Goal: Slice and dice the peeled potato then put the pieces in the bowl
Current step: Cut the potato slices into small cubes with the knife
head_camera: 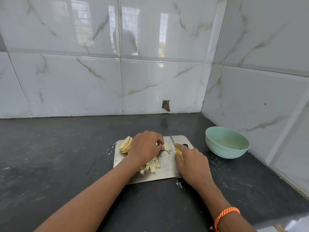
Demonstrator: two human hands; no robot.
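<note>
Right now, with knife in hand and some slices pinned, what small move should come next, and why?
Probably bring the knife down across the potato slices that the left hand pins on the cutting board. They look uncut, the blade in the right hand hovers beside them, and the bowl looks empty.

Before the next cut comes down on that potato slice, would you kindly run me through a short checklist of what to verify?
1. Left hand pinches the potato slice: ok.
2. Right hand has its grip on the knife: ok.
3. Left fingertips clear of the blade's path: cannot tell.
4. Slice lies on the cutting board: ok.
5. Bowl within reach, right of the board: ok.
6. Diced pieces already in the bowl: not ok, they lie on the board.
</note>
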